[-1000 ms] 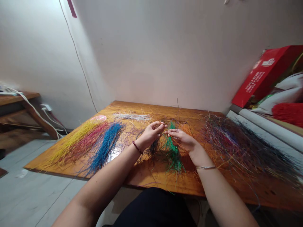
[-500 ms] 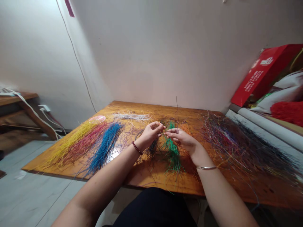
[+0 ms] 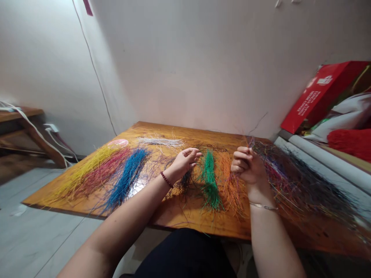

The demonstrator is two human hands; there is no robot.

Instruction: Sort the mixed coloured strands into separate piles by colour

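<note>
Left hand, just left of the green bundle: thumb and fingertips close together; whether upon a strand, cannot tell. Right hand, to the right of the green bundle: fingers curled tight on a few mixed strands, their thin ends standing above the fist. Hazards, by judgement: a slackened pinch could shed a strand into the orange bundle, immediately right of the green one; those kinked ends might snag on the tangled mixed heap, farther right; the left wrist could scatter the black bundle, next on the left, through brushing its loose fringe. Surface: one varnished wooden table, bare in front of the green bundle. Farther left of it, in order: blue bundle, red bundle, yellow bundle. Behind it and to the left: white bundle. Room: pale rolls and red box, far right of the green bundle; plain wall, beyond it.
</note>
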